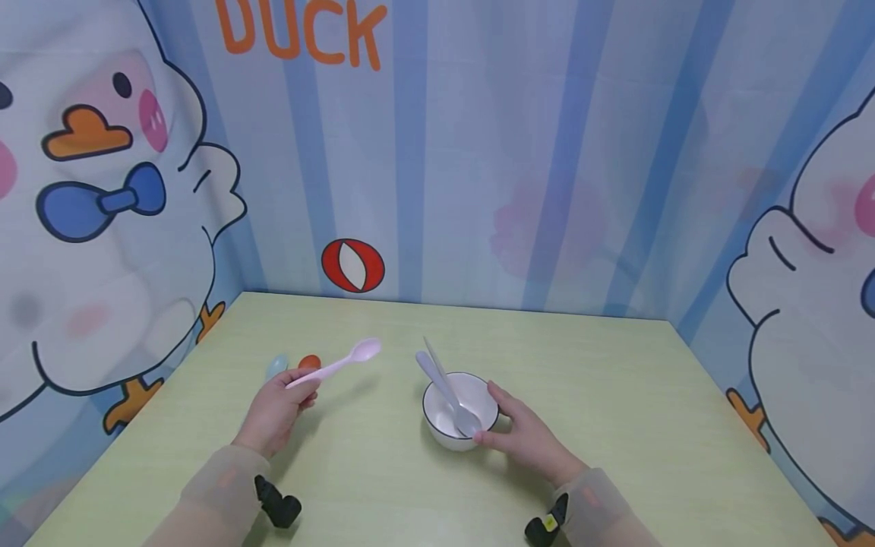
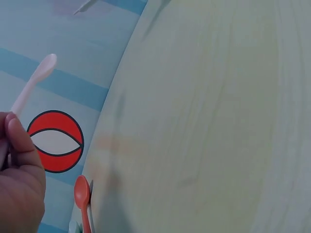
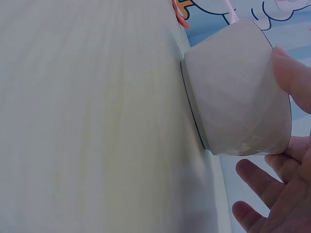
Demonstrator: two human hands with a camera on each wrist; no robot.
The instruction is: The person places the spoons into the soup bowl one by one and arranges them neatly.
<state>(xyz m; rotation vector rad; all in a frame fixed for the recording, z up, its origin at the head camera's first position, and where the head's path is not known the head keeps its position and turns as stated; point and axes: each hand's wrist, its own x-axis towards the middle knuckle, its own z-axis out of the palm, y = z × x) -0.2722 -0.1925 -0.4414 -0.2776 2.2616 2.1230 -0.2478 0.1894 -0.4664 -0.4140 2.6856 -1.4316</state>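
Pink spoon (image 1: 339,365) hovers over green table (image 1: 615,395), duck-print walls (image 1: 102,190) around.

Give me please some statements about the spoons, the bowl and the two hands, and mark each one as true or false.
1. The left hand holds a pink spoon above the table. True.
2. The bowl is empty. False: two pale spoons stand in it, handles leaning toward the wall.
3. The right hand touches the side of the bowl. True.
4. The bowl is black all over. False: it is white with a thin dark rim.
5. An orange spoon lies on the table behind the left hand. True.
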